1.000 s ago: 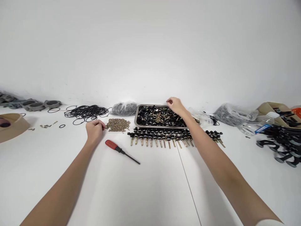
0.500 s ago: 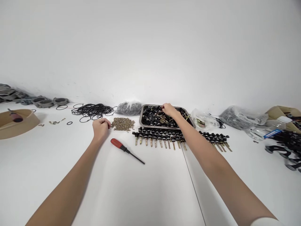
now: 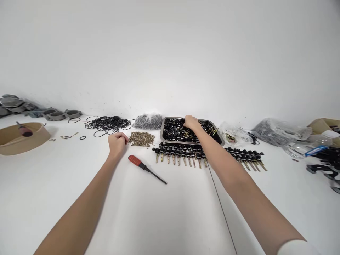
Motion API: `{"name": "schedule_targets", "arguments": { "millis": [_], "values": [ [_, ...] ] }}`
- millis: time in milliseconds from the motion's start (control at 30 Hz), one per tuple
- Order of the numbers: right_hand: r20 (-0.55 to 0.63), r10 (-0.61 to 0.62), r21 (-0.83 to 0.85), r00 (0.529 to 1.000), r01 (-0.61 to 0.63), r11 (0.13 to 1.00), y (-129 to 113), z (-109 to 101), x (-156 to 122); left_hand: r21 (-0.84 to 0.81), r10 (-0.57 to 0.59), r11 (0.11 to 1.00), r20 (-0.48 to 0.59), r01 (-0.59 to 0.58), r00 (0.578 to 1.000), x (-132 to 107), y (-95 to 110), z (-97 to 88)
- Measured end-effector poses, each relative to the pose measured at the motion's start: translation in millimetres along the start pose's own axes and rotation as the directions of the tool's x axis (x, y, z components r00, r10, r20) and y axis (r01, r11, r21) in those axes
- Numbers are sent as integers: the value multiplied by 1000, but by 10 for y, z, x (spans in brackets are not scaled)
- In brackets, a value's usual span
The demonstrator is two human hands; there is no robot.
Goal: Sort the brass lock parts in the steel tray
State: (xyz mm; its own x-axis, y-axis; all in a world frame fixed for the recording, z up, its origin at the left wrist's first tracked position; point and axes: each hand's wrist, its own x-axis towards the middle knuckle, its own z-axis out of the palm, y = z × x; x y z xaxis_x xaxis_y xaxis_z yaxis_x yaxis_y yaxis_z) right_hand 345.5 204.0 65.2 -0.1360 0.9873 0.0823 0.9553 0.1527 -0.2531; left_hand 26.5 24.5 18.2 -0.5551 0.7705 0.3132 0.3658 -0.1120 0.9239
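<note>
1. Head view, centre: the right hand [image 3: 190, 122] reaches down into a metal tray [image 3: 162, 131] of black parts [image 3: 172, 131], at the tray's back edge. Its fingertips are hidden among the contents, so I cannot tell whether they are spread or pinching a part.
2. Head view, left of centre: the left hand [image 3: 117, 143] rests on the white table [image 3: 148, 219], curled into a loose fist with the fingers folded in. It sits just beside the left edge of a pile of small brass pieces [image 3: 142, 139].
3. Below that pile, a screwdriver [image 3: 143, 166] lies slantwise, red handle to the upper left, dark tip to the lower right.
4. Along the tray's front side runs a row of black-topped assemblies [image 3: 183, 152] with brass-coloured stems pointing down the frame; the right forearm crosses over it.
5. Left of the tray are a bag of small dark pieces [image 3: 148, 122] and a tangle of black rings [image 3: 108, 123]; a tan bowl [image 3: 32, 142] stands at the far left.
6. At right, a clear bag [image 3: 239, 135] lies near the tray, with a larger greyish bag [image 3: 281, 131] and a clear bottle [image 3: 294, 150] farther right.
</note>
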Motion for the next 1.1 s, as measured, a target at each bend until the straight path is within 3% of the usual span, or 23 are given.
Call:
{"name": "schedule_targets", "arguments": {
  "millis": [100, 200, 333, 433, 533, 667, 767, 867, 1000, 1100],
  "values": [
    [-33, -26, 90, 999, 29, 995, 72, -143, -116, -5, -8, 1000, -1, 8, 1000, 3, -6, 3],
    [-86, -69, 172, 994, 83, 982, 298, -465, -288, -4, -6, 1000, -1, 6, 1000, 20, -44, 2],
    [-158, -83, 271, 984, 124, 955, 872, -1002, -653, 30, 6, 1000, 3, -6, 1000, 57, -109, -8],
    [-179, 18, 227, 984, 23, 974, 1363, -1230, -964, 50, 13, 999, 11, -13, 1000, 74, -130, -21],
    [-157, 143, 157, 977, -118, 981, 1732, -1187, -1171, 52, 13, 999, 17, -14, 1000, 73, -115, -35],
    [-154, 199, 114, 968, -183, 976, 1937, -920, -1235, 60, 16, 998, 22, -17, 1000, 64, -86, -48],
    [-222, 182, 115, 958, -159, 981, 1880, -801, -1200, 71, 13, 997, 18, -14, 1000, 67, -84, -50],
    [-291, 98, 122, 952, -64, 990, 1612, -771, -1078, 77, 17, 997, 23, -18, 1000, 72, -90, -47],
    [-175, -158, 152, 972, 185, 971, 1006, -640, -734, 81, 17, 997, 13, -18, 1000, 68, -86, -39],
    [-66, -204, 132, 977, 212, 968, 602, -452, -470, 65, 19, 998, 13, -20, 1000, 57, -77, -34]
  ]
}}
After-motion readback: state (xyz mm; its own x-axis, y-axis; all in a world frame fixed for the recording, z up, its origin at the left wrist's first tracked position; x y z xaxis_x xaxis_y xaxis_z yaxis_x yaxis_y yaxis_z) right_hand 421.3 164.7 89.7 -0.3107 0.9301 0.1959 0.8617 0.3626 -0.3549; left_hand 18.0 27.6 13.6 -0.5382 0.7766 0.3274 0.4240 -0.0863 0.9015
